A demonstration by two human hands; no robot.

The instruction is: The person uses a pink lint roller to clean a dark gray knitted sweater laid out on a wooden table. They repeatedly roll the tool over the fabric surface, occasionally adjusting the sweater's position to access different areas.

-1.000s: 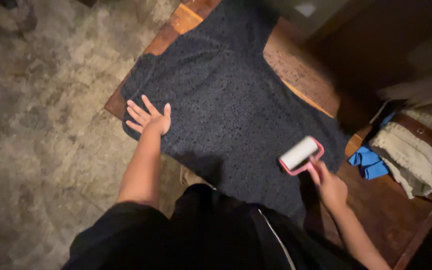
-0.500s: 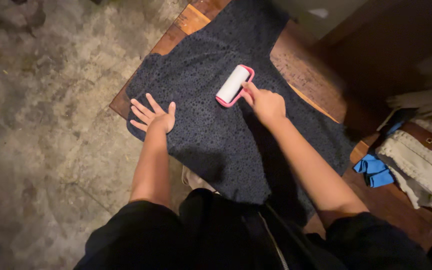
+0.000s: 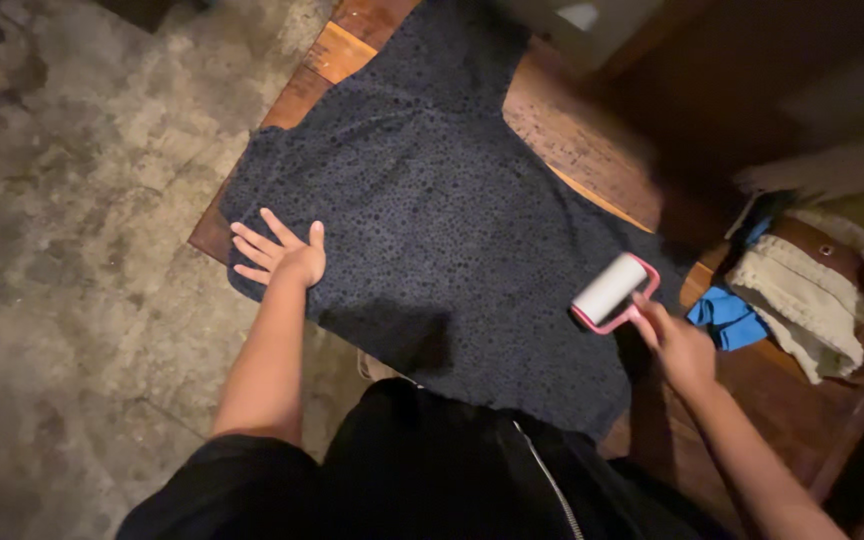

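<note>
- A dark patterned garment (image 3: pixel 452 220) lies spread flat over a wooden counter (image 3: pixel 592 150), seen from above by the person standing at its near edge.
- The left hand (image 3: pixel 282 255) rests palm down on the garment's left edge, fingers spread wide and pointing left, pressing the cloth against the counter.
- The left arm runs straight from the near side up to that hand, bare from the short black sleeve (image 3: pixel 242 480).
- The right hand (image 3: pixel 680 345) sits at the right, near side of the garment, fingers curled shut around the handle of a lint roller (image 3: pixel 612 290).
- The lint roller has a white roll in a pink frame. It lies on the garment's right part, near the cloth's right edge, tilted so its far end points up and right.
- The right forearm comes in from the near right corner, angled up and left toward the roller.
- Just right of the roller, a blue cloth (image 3: pixel 722 318) lies on the counter.
- Farther right, pale folded fabrics (image 3: pixel 802 305) are heaped at the counter's right end.
- A mottled grey floor (image 3: pixel 72 250) fills the left side of the view.
</note>
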